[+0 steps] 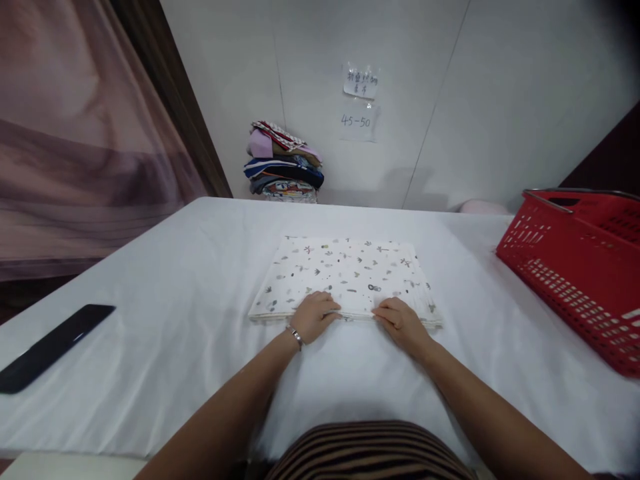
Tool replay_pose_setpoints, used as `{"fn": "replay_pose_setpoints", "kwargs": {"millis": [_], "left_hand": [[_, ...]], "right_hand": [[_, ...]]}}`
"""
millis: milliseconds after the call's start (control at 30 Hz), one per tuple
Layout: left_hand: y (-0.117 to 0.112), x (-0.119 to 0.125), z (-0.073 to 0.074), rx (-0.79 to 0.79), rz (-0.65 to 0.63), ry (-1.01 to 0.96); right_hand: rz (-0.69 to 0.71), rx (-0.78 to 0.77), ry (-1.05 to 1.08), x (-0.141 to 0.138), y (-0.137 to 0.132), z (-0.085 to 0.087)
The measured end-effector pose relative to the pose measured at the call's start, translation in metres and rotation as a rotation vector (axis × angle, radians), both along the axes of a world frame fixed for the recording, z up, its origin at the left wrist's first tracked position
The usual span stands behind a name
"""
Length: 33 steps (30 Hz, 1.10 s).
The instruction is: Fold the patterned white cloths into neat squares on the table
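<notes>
A white cloth (345, 270) with a small grey, green and red print lies folded into a flat, layered rectangle in front of me. My left hand (315, 315) grips its near edge left of the middle, thumb and fingers closed on the layers. On the same edge, farther right, my right hand (400, 321) pinches the cloth between thumb and fingers. A silver bracelet (296, 337) circles my left wrist. How many layers each hand has hold of is hidden by the fingers.
The cloth rests on a white-covered table (200, 267). At the right stands a red plastic basket (575, 260) with a metal handle. A dark flat object (55, 347) lies at the left. Behind the table, folded fabrics (285, 163) are stacked by the wall; a curtain (85, 147) hangs left.
</notes>
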<state>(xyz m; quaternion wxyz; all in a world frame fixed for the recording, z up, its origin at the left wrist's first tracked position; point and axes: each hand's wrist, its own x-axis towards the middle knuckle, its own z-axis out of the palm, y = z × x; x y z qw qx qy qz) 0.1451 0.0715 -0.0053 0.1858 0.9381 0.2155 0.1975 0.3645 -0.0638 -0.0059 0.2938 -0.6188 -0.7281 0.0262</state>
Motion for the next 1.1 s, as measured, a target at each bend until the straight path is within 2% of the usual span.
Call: {"fn": "replay_pose_setpoints", "kwargs": {"millis": [367,633,867,1100], "left_hand": [[-0.009,-0.001,0.001,0.165,-0.039,0.095],[-0.009,-0.001,0.002,0.197,-0.02,0.134],[-0.008,-0.011,0.004,0.239,0.02,0.15],[-0.005,-0.012,0.003,0.304,-0.008,0.19]], "right_hand": [[0.047,-0.017,-0.115,0.002,-0.003,-0.003],[0.051,0.01,-0.12,0.002,-0.002,-0.006],[0.037,-0.002,-0.101,0.003,-0.004,-0.005],[0.015,0.003,-0.112,0.005,-0.003,-0.009]]}}
